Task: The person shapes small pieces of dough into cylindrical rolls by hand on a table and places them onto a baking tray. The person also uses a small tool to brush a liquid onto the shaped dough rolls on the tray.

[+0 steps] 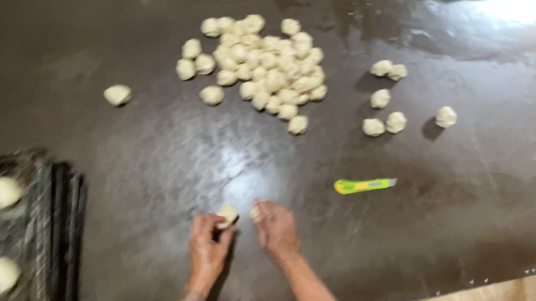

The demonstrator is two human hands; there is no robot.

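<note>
A dark, glossy work table [123, 15] fills the view. At its near edge, the left hand [209, 244] pinches a small dough ball [227, 215] in closed fingertips. The right hand [276, 229], just beside, grips a smaller dough piece [256, 212]. A heap of dough balls [264, 65] lies farther back, with a yellow-green knife [365, 185] to the right.

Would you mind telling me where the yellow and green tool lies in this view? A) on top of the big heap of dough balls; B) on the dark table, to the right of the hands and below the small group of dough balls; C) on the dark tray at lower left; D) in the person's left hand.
B: the yellow and green tool lies flat on the dark table, right of both hands and below the small group of dough balls.
</note>
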